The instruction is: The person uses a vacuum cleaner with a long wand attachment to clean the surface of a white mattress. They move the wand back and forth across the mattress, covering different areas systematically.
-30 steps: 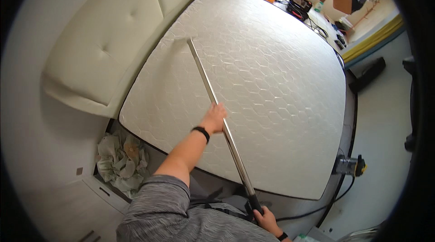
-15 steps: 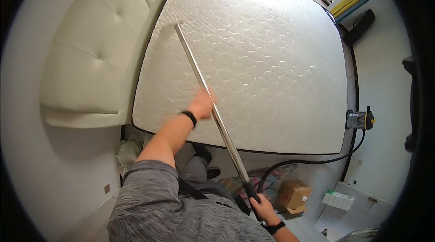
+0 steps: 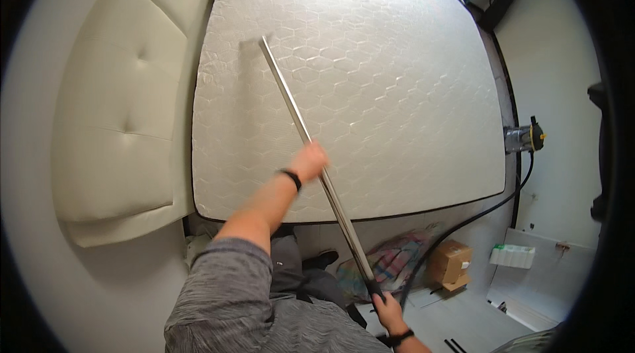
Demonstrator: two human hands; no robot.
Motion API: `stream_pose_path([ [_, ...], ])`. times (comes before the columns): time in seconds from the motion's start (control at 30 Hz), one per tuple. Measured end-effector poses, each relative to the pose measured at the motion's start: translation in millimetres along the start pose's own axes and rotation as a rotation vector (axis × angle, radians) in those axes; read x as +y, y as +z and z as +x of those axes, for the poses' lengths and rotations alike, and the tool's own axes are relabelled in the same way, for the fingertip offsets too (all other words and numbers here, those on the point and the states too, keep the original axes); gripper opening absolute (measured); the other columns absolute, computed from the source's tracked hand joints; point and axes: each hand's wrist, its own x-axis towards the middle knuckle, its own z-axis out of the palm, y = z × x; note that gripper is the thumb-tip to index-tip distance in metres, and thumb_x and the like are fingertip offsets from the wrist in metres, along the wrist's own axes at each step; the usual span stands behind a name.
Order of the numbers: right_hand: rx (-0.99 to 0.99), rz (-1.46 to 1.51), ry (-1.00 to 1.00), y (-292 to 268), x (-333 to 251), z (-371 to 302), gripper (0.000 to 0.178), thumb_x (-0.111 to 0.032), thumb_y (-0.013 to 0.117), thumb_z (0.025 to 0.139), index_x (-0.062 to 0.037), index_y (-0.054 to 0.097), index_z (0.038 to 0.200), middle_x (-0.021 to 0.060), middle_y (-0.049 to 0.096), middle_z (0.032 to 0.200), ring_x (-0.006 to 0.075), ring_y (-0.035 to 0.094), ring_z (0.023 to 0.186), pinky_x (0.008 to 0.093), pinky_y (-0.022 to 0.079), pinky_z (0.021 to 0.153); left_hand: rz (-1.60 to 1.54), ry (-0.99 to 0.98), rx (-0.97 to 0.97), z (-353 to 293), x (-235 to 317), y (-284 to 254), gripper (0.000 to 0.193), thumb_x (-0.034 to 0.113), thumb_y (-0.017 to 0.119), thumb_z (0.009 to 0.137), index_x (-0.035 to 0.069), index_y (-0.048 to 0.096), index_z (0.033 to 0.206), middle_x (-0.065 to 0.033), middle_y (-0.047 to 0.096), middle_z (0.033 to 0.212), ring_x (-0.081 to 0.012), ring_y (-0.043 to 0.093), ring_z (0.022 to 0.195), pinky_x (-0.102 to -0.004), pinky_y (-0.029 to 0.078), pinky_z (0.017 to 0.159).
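My left hand (image 3: 309,161) is wrapped round the middle of a long shiny metal vacuum wand (image 3: 286,94), its fingers slightly blurred. Lower down, near my body, my right hand (image 3: 390,313) grips the wand's black handle (image 3: 374,289). The wand slants away to the upper left over a white quilted mattress (image 3: 397,102) with a hexagon pattern. Its far end rests on or just above the mattress fabric; the nozzle there is hard to make out. From near the handle, a black hose (image 3: 463,224) curves right to a canister vacuum (image 3: 526,137) with a clear body and dark top.
A cream padded headboard (image 3: 126,102) stands along the mattress's left side. On the floor at the near right lie a crumpled plaid cloth (image 3: 393,260), an open cardboard box (image 3: 450,262) and a white and green pack (image 3: 512,256). A black case (image 3: 501,1) leans at the far right wall.
The wand's far end has shifted right over the mattress, away from the headboard, with both hands still holding on. My view has also moved, showing more floor at the near right.
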Motion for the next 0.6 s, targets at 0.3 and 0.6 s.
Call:
stream_pose_path([
  [0.3, -0.065, 0.133, -0.031, 47.6, -24.5, -43.1, 0.048, -0.05, 0.064, 0.085, -0.004, 0.062, 0.099, 0.0237, 0.067, 0.088, 0.0434, 0.064, 0.086, 0.0474, 0.049, 0.072, 0.299, 0.164, -0.155, -19.0, -30.0, -24.1, 0.012, 0.016, 0.066, 0.077, 0.007, 0.072, 0.08, -0.0143, 0.069, 0.095, -0.0284, 0.064, 0.093, -0.0459, 0.045, 0.095],
  [0.6, -0.311, -0.014, 0.658, 171.9, 258.2, -265.3, 0.055, -0.049, 0.034, 0.102, 0.0, 0.058, 0.108, 0.0214, 0.064, 0.088, 0.0358, 0.063, 0.087, 0.0443, 0.046, 0.079, -0.126, 0.862, -0.562, -192.1, 266.9, 57.6, 0.008, 0.018, 0.069, 0.078, 0.02, 0.071, 0.085, -0.0013, 0.068, 0.076, -0.0204, 0.065, 0.079, -0.0367, 0.041, 0.083],
])
